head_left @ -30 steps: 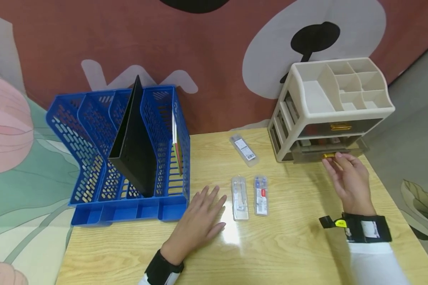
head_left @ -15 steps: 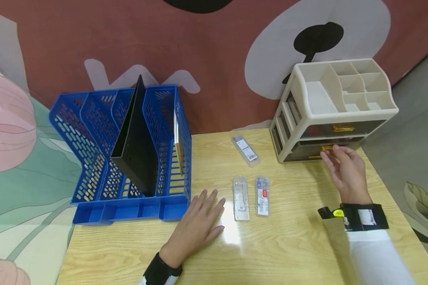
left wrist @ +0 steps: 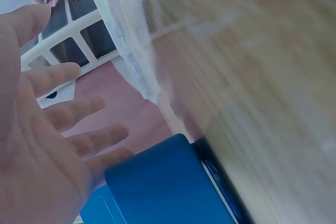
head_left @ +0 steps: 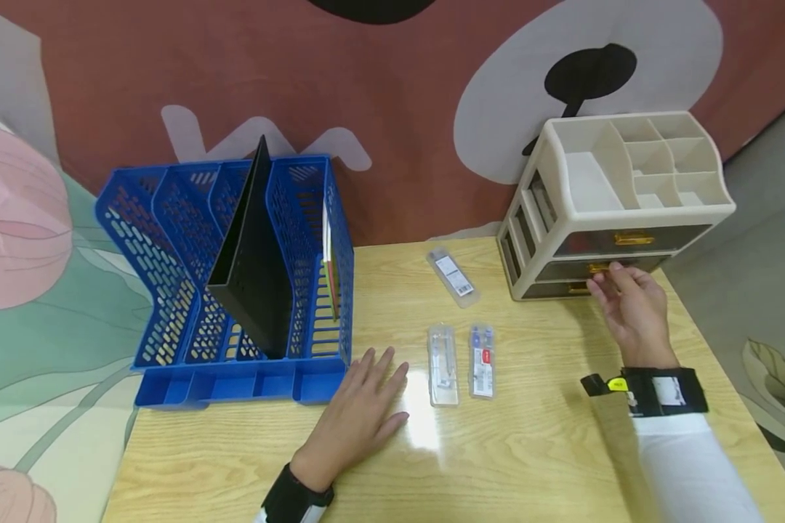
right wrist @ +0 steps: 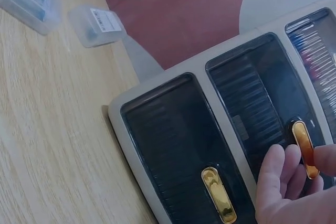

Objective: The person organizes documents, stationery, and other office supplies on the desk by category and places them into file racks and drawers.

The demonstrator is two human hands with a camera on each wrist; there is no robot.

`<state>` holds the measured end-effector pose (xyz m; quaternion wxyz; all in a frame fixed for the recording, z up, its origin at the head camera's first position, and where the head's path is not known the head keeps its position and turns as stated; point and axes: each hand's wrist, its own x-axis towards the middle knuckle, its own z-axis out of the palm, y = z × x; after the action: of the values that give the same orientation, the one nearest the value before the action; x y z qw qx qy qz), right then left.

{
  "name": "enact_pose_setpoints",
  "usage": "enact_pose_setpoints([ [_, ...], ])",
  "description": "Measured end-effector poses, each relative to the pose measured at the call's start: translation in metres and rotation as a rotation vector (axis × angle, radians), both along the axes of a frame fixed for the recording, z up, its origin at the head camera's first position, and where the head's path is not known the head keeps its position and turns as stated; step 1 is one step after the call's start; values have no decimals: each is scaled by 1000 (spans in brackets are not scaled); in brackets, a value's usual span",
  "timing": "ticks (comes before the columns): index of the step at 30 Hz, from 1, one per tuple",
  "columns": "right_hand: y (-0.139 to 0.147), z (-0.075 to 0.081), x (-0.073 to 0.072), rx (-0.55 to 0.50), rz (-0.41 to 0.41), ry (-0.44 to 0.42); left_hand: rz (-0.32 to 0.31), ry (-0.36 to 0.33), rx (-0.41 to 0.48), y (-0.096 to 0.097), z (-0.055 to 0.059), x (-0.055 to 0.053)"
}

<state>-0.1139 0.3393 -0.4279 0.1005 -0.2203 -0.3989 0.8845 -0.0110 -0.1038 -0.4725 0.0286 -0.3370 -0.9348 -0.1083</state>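
At the right, a cream drawer organizer (head_left: 641, 167) stands on the table, its dark see-through drawers all flush with the frame. My right hand (head_left: 637, 312) is at the middle drawer, thumb and fingers pinching its gold handle (right wrist: 303, 145). The lowest drawer's gold handle (right wrist: 219, 195) is just beside these fingers in the right wrist view. My left hand (head_left: 360, 421) rests on the table with its fingers spread, beside the front corner of a blue file rack (head_left: 235, 381). It holds nothing; its palm side (left wrist: 47, 145) shows in the left wrist view.
Between the hands lie a clear plastic case (head_left: 443, 367) and another case with blue items and a red label (head_left: 482, 363). A third case with a white label (head_left: 453, 276) lies farther back. A black folder (head_left: 255, 283) and thin booklets (head_left: 330, 269) stand in the rack.
My right hand has pushed the middle drawer from pulled out to flush with the organizer, moving away from me with it. My left hand has stayed resting on the table.
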Motion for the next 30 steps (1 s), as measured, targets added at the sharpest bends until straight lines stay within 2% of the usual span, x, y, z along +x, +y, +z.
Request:
enact_pose_setpoints([
  [7, 0, -4, -3, 26, 3, 13, 19, -20, 8, -2, 0, 0],
  [12, 0, -8, 2, 85, 9, -19, 19, -38, 13, -3, 2, 1],
  [16, 0, -13, 8, 76, -1, -13, 17, -40, 21, -4, 3, 1],
  [21, 0, -19, 14, 42, -8, 1, 12, -22, 21, -5, 2, 0],
  [30, 1, -33, 20, -115, 31, -86, 10, 2, 22, -3, 1, -10],
])
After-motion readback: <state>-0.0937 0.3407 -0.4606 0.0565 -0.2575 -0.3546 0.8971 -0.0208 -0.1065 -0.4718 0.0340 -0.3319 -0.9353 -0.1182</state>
